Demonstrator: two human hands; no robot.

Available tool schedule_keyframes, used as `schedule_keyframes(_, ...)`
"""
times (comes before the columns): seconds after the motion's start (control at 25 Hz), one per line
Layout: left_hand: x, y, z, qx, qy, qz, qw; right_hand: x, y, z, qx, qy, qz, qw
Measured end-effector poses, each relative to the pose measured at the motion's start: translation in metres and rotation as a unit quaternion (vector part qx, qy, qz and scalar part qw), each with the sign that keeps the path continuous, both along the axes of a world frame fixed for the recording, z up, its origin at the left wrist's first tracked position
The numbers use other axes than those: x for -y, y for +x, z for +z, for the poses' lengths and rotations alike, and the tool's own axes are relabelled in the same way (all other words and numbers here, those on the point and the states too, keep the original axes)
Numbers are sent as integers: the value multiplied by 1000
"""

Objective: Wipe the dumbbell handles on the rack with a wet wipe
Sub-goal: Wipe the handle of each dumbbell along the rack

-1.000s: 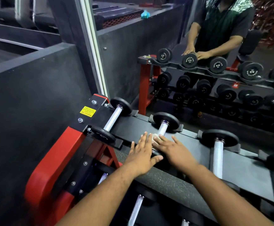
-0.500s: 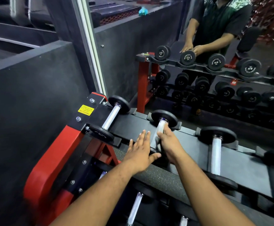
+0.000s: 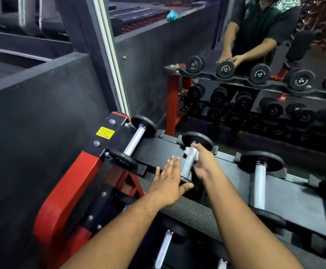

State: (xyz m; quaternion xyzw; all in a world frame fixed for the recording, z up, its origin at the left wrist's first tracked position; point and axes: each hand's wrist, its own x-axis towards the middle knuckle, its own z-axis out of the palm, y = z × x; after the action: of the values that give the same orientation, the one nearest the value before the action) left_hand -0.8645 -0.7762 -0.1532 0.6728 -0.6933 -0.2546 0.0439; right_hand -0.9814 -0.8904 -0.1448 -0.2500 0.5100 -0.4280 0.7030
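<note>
Gym corner with dark grey walls and a large wall mirror (image 3: 236, 45) behind a red-and-black steel dumbbell rack (image 3: 65, 183); the mirror reflects the rack's tiers and the person's torso and arms. Top tier of the rack, left to right: a small black-plated dumbbell with knurled chrome handle (image 3: 134, 139) beside a yellow warning sticker (image 3: 105, 131); a second chrome-handled dumbbell (image 3: 189, 162) between the two hands; a third, larger dumbbell (image 3: 259, 187) well apart to the right. Left hand (image 3: 169, 183): open and flat, fingers extended, palm resting on the tier's black surface just left of the second dumbbell, thumb touching its near plate. Right hand (image 3: 203, 162): grip closed around the upper part of the second dumbbell's handle, close under the far plate; a small piece of pale wet wipe (image 3: 187, 150) shows at the fingertips, pressed against the chrome. Further chrome handles lie on the lower tier (image 3: 164, 247), partly hidden.
</note>
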Motion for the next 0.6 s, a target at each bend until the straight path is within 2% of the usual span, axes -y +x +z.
schedule_keyframes(0.08, 0, 0, -2, 7, 0, 2, 1000, 3, 4, -8, 31, 46, 15, 998)
schedule_keyframes(0.2, 0, 1, -4, 4, -4, -2, 1000, -26, -8, -9, 5, 27, 82, 996)
schedule_keyframes(0.32, 0, 1, -4, 1, -8, -5, 1000, -8, -14, -6, 26, 12, 16, 999)
schedule_keyframes(0.4, 0, 2, -3, 2, -6, -4, 1000, 1, -7, 3, 40, 31, 23, 998)
schedule_keyframes(0.52, -2, 1, -2, 1, -4, -1, 1000, -18, -6, -1, 15, 45, 106, 993)
schedule_keyframes(0.6, -2, 2, -6, -4, -11, 4, 1000, -42, -18, -7, -20, 2, 144, 989)
